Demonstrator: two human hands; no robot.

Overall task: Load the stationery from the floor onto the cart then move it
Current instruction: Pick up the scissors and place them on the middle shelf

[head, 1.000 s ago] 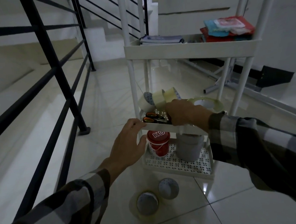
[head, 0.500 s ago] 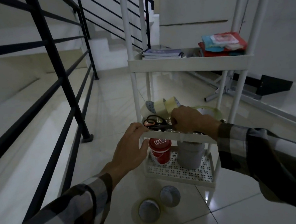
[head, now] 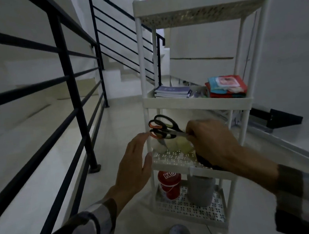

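A white tiered cart [head: 196, 103] stands in front of me on the tiled floor. My right hand [head: 211, 141] grips the blades of several scissors [head: 162, 127], black and orange handled, lifted above the cart's second-lowest shelf [head: 173, 159]. Tape rolls [head: 173, 145] lie on that shelf under the scissors. My left hand [head: 135, 162] has straight fingers resting against the cart's front-left post. Two tape rolls [head: 178, 233] lie on the floor at the cart's foot.
Notebooks [head: 173, 92] and a red and teal stack [head: 226, 87] sit on the upper-middle shelf. A red tub [head: 169, 184] and grey container [head: 201, 190] stand on the bottom shelf. A black stair railing [head: 74, 91] runs along the left; stairs rise behind.
My right hand lifted the scissors off the shelf and raised them. My left hand slid from the shelf's rim up the post. My view tilted upward, showing the cart's top tier.
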